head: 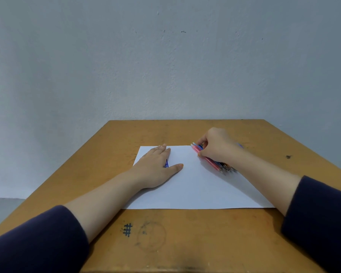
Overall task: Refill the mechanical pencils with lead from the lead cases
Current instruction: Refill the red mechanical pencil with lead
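A bundle of mechanical pencils (209, 160), pink and blue among them, lies on the right side of a white sheet of paper (197, 186), tips pointing toward me. My right hand (217, 143) grips the bundle near its far ends, fingers curled over it. My left hand (158, 166) lies flat, palm down, on the left part of the sheet. A blue-and-white lead case (167, 164) peeks out from under its fingers; most of the case is hidden.
The sheet lies on a worn wooden desk (185, 243) with a drawn hash mark (127, 229) and a faint circle near the front edge. A grey wall stands right behind the desk. The floor drops away on the left.
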